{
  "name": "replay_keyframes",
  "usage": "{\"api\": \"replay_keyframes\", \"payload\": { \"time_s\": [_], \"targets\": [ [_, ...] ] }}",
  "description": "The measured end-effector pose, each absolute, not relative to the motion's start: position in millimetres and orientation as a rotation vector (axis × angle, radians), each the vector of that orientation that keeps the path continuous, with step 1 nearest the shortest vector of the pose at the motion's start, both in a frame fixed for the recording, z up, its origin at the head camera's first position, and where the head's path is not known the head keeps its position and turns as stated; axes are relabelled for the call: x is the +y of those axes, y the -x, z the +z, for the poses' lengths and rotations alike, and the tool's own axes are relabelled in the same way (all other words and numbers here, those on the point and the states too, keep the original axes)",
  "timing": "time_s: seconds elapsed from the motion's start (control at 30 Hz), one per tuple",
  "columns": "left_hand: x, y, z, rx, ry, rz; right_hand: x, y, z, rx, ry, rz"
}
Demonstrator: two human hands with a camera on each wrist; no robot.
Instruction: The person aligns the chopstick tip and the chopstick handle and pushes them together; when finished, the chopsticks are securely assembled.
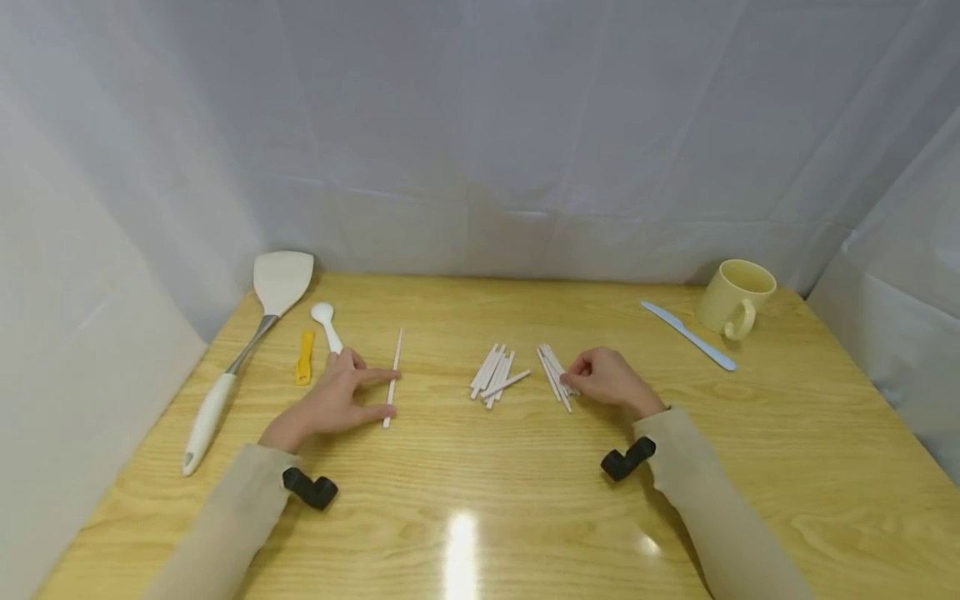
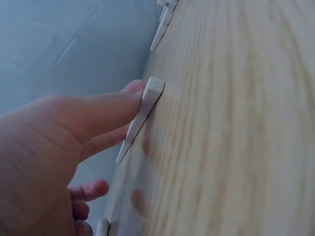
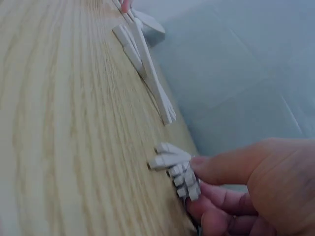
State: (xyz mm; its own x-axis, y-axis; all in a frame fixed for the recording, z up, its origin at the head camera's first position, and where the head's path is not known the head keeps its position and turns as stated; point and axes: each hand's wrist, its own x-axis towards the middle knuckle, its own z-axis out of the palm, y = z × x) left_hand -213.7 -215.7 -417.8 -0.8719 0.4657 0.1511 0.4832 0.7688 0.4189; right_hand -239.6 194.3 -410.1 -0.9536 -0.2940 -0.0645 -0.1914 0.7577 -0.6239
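At centre frame on a wooden table (image 1: pixel 750 467), a person's left hand (image 1: pixel 333 402) rests with fingers extended, fingertips touching a single long white stick (image 1: pixel 393 377) lying just right of it. The right hand (image 1: pixel 609 381), right of centre, has its fingers curled around one end of a small bundle of white sticks (image 1: pixel 555 375); how many it grips is hard to tell. Between the hands lies a loose pile of sticks (image 1: pixel 495 375), touched by neither.
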Motion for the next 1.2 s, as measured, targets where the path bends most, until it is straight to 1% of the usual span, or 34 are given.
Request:
{"api": "replay_keyframes", "payload": {
  "time_s": [0.37,0.47,0.67,0.73,1.0,1.2],
  "targets": [
    [-207.6,216.9,-418.8,-2.797,0.787,-0.754,191.9,235.1,-406.3,2.776,0.313,-0.983],
    [-196.4,214.0,-417.3,-2.785,0.802,-0.821,193.7,236.1,-406.0,2.762,0.325,-0.991],
    [-166.6,207.6,-415.0,-2.724,0.974,-0.907,194.2,238.6,-405.7,2.749,0.36,-0.999],
    [-158.7,207.5,-413.7,-2.727,0.987,-0.888,193.6,239.0,-404.9,2.737,0.354,-1.014],
    [-131.0,216.5,-408.1,-2.718,0.989,-0.795,191.6,240.3,-405.2,2.706,0.395,-1.08],
    [-101.1,219.5,-417.9,-2.647,0.881,-0.837,189.8,241.0,-407.2,2.688,0.421,-1.114]
  ]
}}
